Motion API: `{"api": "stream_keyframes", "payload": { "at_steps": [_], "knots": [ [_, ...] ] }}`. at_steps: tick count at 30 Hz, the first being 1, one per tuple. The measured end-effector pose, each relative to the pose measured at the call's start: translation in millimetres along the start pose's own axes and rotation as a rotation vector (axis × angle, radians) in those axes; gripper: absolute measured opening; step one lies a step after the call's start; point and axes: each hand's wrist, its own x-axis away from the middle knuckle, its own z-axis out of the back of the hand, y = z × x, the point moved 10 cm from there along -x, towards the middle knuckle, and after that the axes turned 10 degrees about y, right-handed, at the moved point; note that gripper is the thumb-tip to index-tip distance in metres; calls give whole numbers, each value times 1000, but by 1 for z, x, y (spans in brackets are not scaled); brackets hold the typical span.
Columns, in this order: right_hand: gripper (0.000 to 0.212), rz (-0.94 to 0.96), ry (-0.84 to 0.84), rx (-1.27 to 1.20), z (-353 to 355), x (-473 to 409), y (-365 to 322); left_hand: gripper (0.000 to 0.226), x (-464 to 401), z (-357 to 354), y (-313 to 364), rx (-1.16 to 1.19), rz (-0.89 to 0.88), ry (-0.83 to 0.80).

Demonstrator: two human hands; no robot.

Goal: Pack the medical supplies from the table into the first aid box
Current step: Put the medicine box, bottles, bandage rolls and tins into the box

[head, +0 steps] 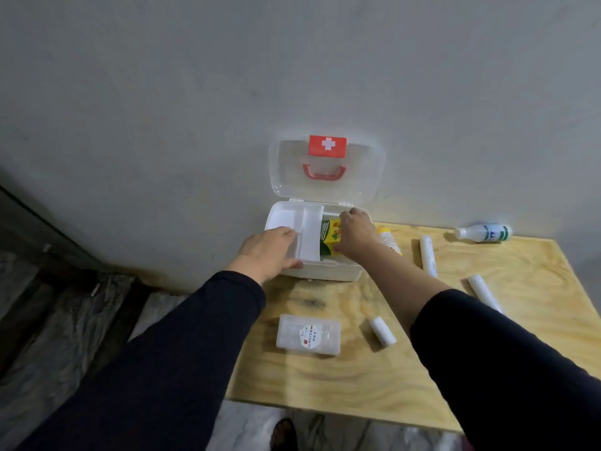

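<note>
The white first aid box (328, 271) stands open at the table's far left corner, its clear lid (286, 170) with a red cross label leaning on the wall. My left hand (266, 252) grips the box's front left edge, fingers over the inner tray (304, 232). My right hand (354, 236) holds a yellow and green carton (330, 237) down inside the box, to the right of the tray. On the table lie a clear plastic case (308, 334), a short white roll (382, 331), two long white rolls (428, 256) (484, 292), a white bottle (486, 232) and a yellow tube (388, 243).
The plywood table (341, 385) ends at its left edge just beside the box and at a near edge toward me. A grey wall rises right behind the box. Marbled floor lies to the left and below, where a foot (283, 434) shows.
</note>
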Motion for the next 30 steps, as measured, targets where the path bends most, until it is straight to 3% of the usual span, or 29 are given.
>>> {"api": "stream_keyframes", "payload": {
  "at_steps": [5,13,24,30],
  "knots": [
    [56,-113,-29,-85,-29,-9,6,71,-2,-1,-3,39,4,15],
    [63,-184,10,-225,-28,-13,9,72,-3,-4,-4,55,27,-4],
    [61,24,-20,-458,44,61,4,73,0,-3,-2,66,68,-45],
    [53,75,-131,-609,-1,124,3,73,4,-4,-4,108,97,-36]
  ]
}}
